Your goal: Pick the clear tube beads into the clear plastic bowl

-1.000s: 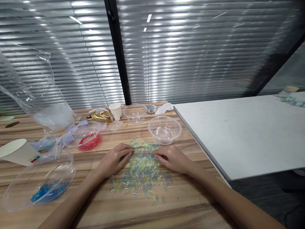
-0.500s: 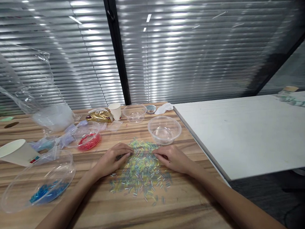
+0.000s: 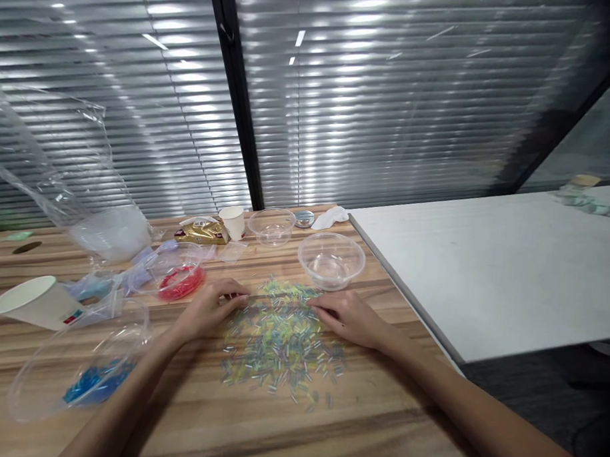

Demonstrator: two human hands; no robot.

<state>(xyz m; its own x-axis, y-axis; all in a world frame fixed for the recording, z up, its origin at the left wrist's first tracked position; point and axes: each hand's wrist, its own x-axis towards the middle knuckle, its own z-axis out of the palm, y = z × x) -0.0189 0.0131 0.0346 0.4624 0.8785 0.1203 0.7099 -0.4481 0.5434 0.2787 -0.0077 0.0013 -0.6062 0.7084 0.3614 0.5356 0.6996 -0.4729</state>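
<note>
Evidently the work sits at the centre of the frame, where a loose spread of small tube beads (image 3: 281,344), in yellow, green and bluish tints, lies directly on the wooden tabletop (image 3: 277,444). Being spread thin and flat probably keeps single beads easy to see and reach, and their place between the two hands suits fingers coming in from either side. A clear round bowl (image 3: 330,264) stands just beyond the beads, to the right of centre, perhaps to stay near without blocking the fingers. Toward the left, the red beads (image 3: 182,283) and the blue beads (image 3: 92,383) sit in separate clear containers, which likely keeps the colours apart. A paper cup (image 3: 35,302) leans over at the left edge.

As for pose, the left forearm (image 3: 129,382) rises from the lower left and the right forearm (image 3: 449,393) from the lower right, so the two converge on the beads. The left hand (image 3: 207,312) is at the spread's upper left edge, thumb and fingers drawn close together; the right hand (image 3: 350,318) mirrors it at the upper right, fingers curled and tips at the beads. Whether either one pinches anything, I cannot tell.
</note>
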